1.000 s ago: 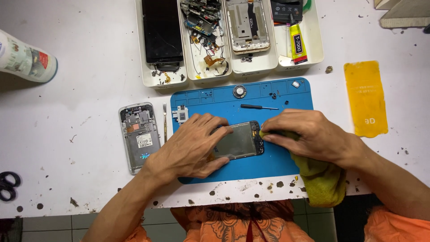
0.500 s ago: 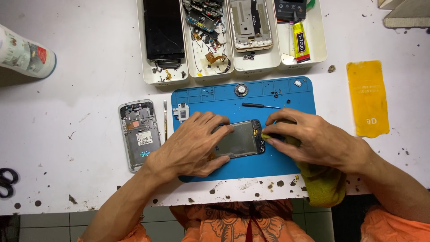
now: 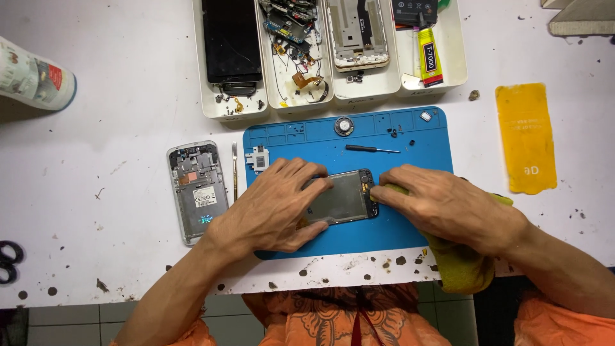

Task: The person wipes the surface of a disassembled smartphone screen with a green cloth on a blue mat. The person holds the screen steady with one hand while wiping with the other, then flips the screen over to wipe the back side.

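Note:
A dark phone screen panel [image 3: 343,197] lies flat on the blue work mat [image 3: 410,218]. My left hand [image 3: 275,208] rests over its left end and pins it down. My right hand [image 3: 448,208] presses a yellow-green cloth [image 3: 461,266] against the panel's right end. The cloth trails under my right wrist and over the table's front edge. An opened phone body [image 3: 197,191] with its insides showing lies just left of the mat, beside a thin metal pry tool [image 3: 234,170].
A small screwdriver [image 3: 371,148], a round speaker part [image 3: 344,125] and a small white bracket [image 3: 259,157] lie on the mat. White trays [image 3: 333,96] at the back hold a dark screen, loose parts, a phone frame and a glue tube. A yellow film [image 3: 526,138] lies right, a can [image 3: 32,75] far left, scissors [image 3: 8,259] at the left edge.
My right hand with the cloth has shifted slightly along the panel's right end. My left hand keeps holding the panel. The view has drifted a little.

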